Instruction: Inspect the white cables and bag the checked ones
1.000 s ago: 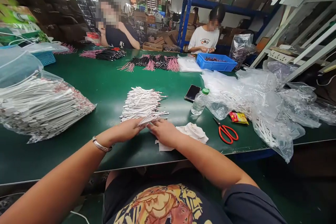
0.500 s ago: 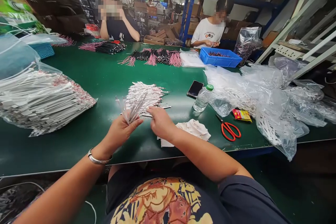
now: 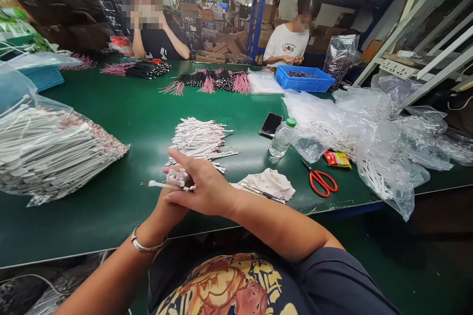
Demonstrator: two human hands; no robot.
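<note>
My left hand [image 3: 170,209] is closed around a bundle of white cables [image 3: 179,178], held low over the front of the green table. The ends in this bundle have white connectors, and one cable sticks out to the left. Over the top comes my right hand [image 3: 210,187], its thumb and fingers around the bundle and against my left hand, hiding much of both. Just beyond my hands lies a pile of similar white cables [image 3: 199,135]. A white cloth [image 3: 271,183] rests to the right, with a thin dark pen-like tool [image 3: 262,192] on it.
Left stands a large clear bag of white cables [image 3: 55,152]. To the right are a water bottle [image 3: 283,139], phone [image 3: 271,124], red-handled scissors [image 3: 322,181], a snack packet [image 3: 337,159] and bagged cables [image 3: 377,152]. Across the table are black-and-pink wires [image 3: 218,80], a blue bin [image 3: 305,81] and two people.
My right hand has moved left from the edge of the pile onto the bundle. The bundle has tipped from upright to lower, and the thin tool on the cloth is now visible.
</note>
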